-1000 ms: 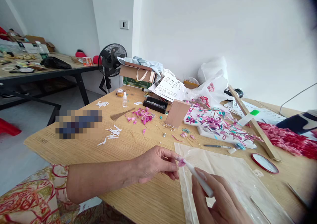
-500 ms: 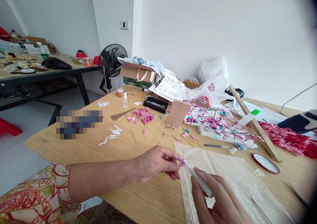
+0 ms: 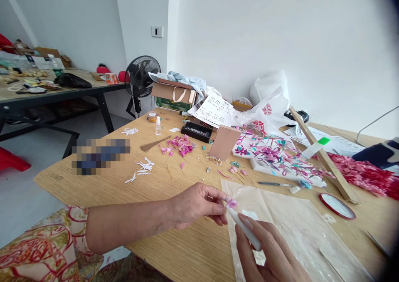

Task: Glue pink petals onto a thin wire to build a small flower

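Note:
My left hand pinches a small pink-purple flower between thumb and forefinger, above the left edge of a translucent plastic sheet. In my right hand is a white tapered stick, slanting up to the left. Its narrow tip is at the lower side of the flower; whether they touch is too small to tell. Behind my hands lie pink petals, a single pink petal, small beads and wired buds.
White paper-like slivers, a spray bottle, a black tray and a wooden block stand or lie farther back. To the right are a pen, a red-rimmed round lid and a wooden bar.
My right hand and the white stick have shifted slightly left and down; the tip now sits lower against the flower. My left hand has barely moved.

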`<state>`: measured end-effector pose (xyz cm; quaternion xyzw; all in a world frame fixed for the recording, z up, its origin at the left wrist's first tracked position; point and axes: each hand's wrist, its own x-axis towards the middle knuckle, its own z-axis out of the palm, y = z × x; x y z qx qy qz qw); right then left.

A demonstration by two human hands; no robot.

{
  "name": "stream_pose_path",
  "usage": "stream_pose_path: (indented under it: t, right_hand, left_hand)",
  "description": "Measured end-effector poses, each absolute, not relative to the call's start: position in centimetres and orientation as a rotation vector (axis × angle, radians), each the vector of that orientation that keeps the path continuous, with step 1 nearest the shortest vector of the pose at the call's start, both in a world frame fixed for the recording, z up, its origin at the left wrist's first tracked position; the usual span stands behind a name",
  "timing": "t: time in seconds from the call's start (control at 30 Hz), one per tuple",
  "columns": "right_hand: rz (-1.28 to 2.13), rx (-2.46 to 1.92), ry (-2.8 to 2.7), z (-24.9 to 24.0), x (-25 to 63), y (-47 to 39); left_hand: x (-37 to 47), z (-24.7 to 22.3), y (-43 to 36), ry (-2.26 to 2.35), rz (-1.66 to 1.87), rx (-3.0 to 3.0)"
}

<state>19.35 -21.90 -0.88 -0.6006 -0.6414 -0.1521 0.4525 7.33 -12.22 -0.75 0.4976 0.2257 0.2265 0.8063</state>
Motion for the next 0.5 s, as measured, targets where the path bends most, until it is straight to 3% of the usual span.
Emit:
stream_pose_path:
  t: [0.5]
  right_hand:
    - [-0.513, -1.512, -1.496, -0.39, 19.82, -21.78]
  left_hand:
    - [7.13, -0.80, -12.36, 0.481, 0.488, 1.054]
